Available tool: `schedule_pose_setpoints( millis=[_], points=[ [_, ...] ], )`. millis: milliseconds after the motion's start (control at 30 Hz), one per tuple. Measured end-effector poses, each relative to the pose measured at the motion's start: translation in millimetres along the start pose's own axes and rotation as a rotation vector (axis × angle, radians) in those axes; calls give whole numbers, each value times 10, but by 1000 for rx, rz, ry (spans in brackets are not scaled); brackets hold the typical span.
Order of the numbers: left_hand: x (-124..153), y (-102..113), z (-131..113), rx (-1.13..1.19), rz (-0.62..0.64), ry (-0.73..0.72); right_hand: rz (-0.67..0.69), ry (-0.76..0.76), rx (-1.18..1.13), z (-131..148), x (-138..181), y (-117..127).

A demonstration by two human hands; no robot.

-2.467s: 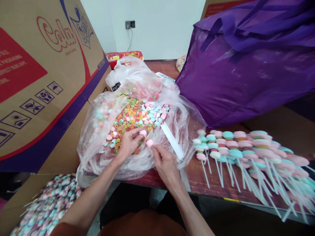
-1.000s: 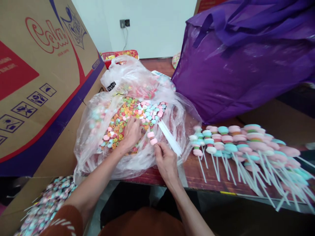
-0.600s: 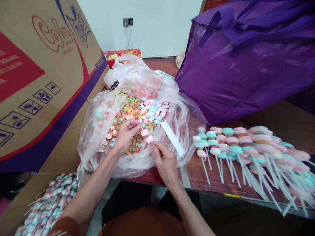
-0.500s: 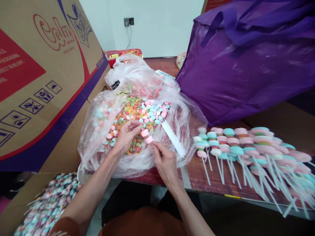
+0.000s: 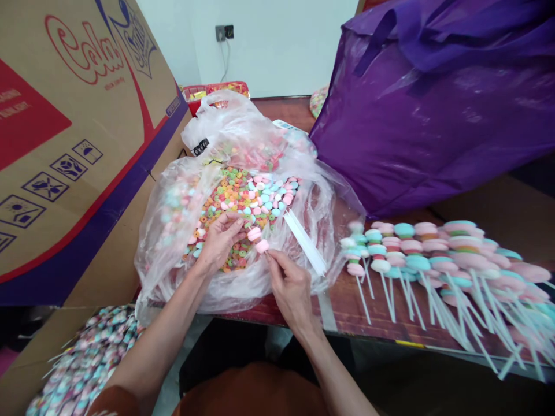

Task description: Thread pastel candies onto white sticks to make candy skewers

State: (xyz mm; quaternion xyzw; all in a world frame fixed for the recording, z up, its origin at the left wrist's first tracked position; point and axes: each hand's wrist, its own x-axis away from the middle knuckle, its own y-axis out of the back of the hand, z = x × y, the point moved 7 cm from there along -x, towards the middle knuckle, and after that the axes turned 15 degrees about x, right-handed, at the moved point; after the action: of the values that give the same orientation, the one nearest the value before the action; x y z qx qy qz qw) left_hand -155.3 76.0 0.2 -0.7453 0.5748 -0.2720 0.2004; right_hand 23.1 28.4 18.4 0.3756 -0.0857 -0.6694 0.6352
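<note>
Over an open plastic bag of candy, my right hand (image 5: pixel 291 286) pinches the lower end of a candy skewer (image 5: pixel 262 247). Pink marshmallow discs are threaded on its stick, with a smaller piece between them. My left hand (image 5: pixel 222 240) is closed at the skewer's upper end, thumb against fingers; what lies between the fingertips is too small to make out. Beneath both hands, the clear plastic bag (image 5: pixel 173 283) holds loose ring candies (image 5: pixel 225 193) in orange, green and yellow, and pink, blue and white marshmallows (image 5: pixel 271 196). A bundle of white sticks (image 5: pixel 306 242) rests on the bag's right side.
Finished candy skewers (image 5: pixel 418 263) lie in rows on the table (image 5: pixel 347 306) at the right. Behind them stands a large purple bag (image 5: pixel 416 115). A cardboard box (image 5: pixel 99 190) rises at the left; below it is a heap of candy sticks (image 5: pixel 87 358).
Both hands keep nearly the same hold on the skewer. The view has shifted slightly, and the cardboard box appears a little further left.
</note>
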Motion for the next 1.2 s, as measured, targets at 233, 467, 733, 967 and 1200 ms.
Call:
schedule_pose_setpoints(
  millis=[233,467,733,967,1200],
  points=[
    [37,-20,-18,13,5,32,-6,29,1,14,9,6],
    [47,6,-2,-107,4,41,5,88,65,35,4,0],
    [107,-22,37,-95,12,243,11,154,63,95,-12,16],
    [184,-105,117,-74,-11,264,-29,141,16,180,-10,-64],
    [55,-258,143,-184,96,208,-37,12,-24,76,-105,-84]
  ],
)
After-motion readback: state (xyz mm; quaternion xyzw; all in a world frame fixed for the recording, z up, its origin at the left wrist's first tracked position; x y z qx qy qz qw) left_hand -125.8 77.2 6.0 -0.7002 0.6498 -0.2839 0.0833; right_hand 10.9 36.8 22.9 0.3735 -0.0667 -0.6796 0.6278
